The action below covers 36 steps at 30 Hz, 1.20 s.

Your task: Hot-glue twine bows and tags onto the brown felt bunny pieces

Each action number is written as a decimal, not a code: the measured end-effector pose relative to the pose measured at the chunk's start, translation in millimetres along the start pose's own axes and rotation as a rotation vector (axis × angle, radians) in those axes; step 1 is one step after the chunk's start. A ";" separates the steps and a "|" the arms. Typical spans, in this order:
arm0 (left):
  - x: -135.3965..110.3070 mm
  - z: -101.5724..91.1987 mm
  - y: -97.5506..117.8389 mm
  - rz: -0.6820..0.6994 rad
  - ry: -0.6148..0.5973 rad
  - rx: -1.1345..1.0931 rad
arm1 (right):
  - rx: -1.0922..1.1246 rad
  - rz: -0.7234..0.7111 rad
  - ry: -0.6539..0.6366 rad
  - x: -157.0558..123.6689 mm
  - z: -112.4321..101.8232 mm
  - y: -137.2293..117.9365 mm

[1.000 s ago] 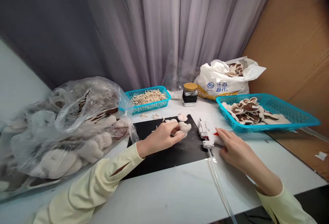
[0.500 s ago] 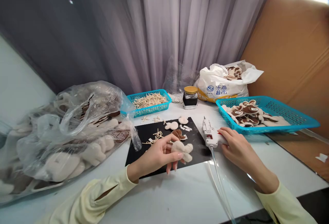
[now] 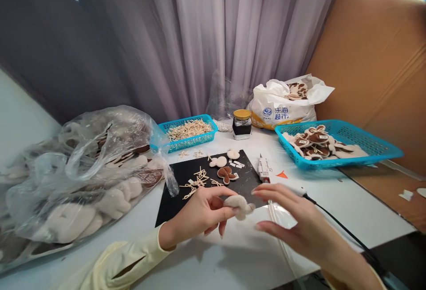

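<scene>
My left hand (image 3: 208, 210) pinches a cream fuzzy bunny-shaped piece (image 3: 237, 203) above the front edge of the black mat (image 3: 244, 183). Just to its right, my right hand (image 3: 289, 219) is open, thumb and fingers apart, holding nothing. Behind the right hand lies a white glue gun (image 3: 264, 168), its nozzle pointing away from me; the hand hides part of it. On the mat are a brown bunny piece (image 3: 226, 174), a cream bunny piece (image 3: 218, 161), small white labels (image 3: 237, 164) and several tied cream cords (image 3: 200, 175).
At left, a clear plastic bag (image 3: 83, 170) bulges with fuzzy pieces. A blue basket (image 3: 214, 125) of cords and a gold-lidded jar (image 3: 242, 123) stand behind the mat. At right are a larger blue basket (image 3: 376, 141) of bunny pieces and a white shopping bag (image 3: 282, 108).
My right hand has let go of the glue gun and moved left toward the bunny piece. My left hand has turned that piece more edge-on. The glue gun now rests on the table.
</scene>
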State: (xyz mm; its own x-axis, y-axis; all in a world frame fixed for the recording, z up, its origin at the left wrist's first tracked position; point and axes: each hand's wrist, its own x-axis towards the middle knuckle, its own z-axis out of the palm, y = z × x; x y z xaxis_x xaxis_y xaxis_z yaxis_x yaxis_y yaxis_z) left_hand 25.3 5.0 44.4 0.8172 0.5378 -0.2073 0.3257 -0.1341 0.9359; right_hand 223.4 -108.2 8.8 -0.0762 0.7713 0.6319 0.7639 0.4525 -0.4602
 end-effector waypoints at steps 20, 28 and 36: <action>2.7 10.5 2.8 -0.133 -0.082 -0.323 | 0.013 -0.098 0.092 -2.0 21.8 -15.2; -0.8 21.1 6.0 -0.093 0.030 -0.021 | -0.043 -0.068 -0.030 2.8 28.4 -17.6; -1.9 19.5 5.5 -0.142 -0.059 -0.037 | -0.075 -0.097 -0.008 4.3 31.2 -17.4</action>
State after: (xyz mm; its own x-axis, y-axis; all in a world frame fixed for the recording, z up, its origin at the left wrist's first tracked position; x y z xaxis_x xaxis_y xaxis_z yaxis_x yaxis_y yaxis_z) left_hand 34.9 -13.0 44.4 0.7911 0.4991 -0.3538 0.4233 -0.0291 0.9055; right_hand 189.8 -98.8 0.0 -0.1572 0.7291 0.6662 0.7983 0.4909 -0.3489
